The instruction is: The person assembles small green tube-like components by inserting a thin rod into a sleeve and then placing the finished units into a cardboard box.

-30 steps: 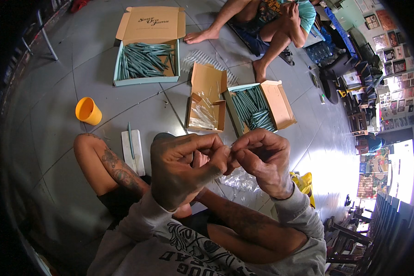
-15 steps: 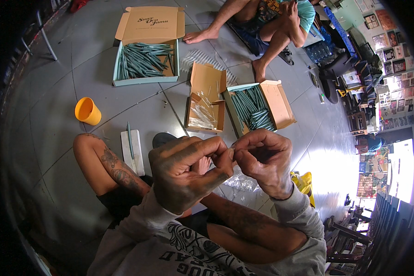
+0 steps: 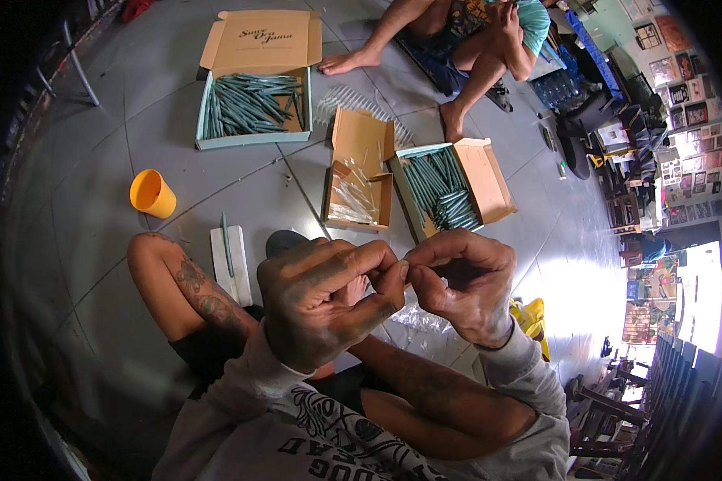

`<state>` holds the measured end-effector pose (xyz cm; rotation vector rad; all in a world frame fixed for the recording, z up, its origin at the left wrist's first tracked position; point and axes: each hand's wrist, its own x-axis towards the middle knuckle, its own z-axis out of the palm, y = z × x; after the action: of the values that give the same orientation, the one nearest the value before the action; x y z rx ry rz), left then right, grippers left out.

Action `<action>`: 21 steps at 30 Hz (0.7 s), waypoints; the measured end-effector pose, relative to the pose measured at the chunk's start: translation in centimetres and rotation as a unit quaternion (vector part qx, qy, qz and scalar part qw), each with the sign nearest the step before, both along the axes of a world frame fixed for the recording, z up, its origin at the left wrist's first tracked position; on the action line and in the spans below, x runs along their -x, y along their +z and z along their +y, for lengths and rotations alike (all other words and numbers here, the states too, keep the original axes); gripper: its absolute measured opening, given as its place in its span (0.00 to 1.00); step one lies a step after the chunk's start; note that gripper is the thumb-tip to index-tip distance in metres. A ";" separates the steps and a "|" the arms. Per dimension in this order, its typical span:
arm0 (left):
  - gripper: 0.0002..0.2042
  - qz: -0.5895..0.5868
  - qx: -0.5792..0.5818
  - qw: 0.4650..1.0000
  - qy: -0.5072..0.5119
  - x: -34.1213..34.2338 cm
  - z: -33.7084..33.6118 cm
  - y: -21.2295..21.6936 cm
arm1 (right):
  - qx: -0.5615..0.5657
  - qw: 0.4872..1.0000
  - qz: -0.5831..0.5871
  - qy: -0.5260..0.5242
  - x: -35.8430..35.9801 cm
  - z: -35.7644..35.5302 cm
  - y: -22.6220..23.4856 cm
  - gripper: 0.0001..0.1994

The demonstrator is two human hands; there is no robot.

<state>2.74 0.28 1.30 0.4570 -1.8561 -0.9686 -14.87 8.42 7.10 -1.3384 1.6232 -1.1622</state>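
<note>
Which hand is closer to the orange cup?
Left. The left hand is nearer the orange cup, which sits up and to its left. The right hand is farther right.

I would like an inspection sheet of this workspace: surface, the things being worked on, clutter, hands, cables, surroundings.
Surface: grey tiled floor; the person sits on it.
Job's things: the fingertips of both hands pinch something small, mostly hidden; clear plastic sleeves lie below the hands.
Clutter: two open boxes of teal sticks, a small box of clear sleeves, an orange cup, a white strip with one teal stick.
Hands: left hand and right hand, fingers curled, tips touching; grip shut.
Cables: nothing seen.
Surroundings: another person sitting, shelves at right.
</note>
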 end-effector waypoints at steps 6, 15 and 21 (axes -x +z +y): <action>0.09 0.043 -0.012 0.999 0.012 0.4 -0.2 0.4 | 0.041 0.999 0.033 0.015 -0.1 -0.2 0.1 0.06; 0.08 -0.006 -0.049 0.999 -0.010 -0.2 0.1 0.5 | 0.085 0.994 0.064 0.008 -0.2 -0.4 -0.4 0.05; 0.07 0.013 -0.079 0.997 -0.020 0.0 0.5 1.0 | 0.121 0.988 0.098 0.021 0.0 -0.6 -0.6 0.04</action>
<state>2.71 0.77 2.32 0.4997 -1.7785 -1.1488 -14.86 7.83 6.54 -1.6795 1.6189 -1.2658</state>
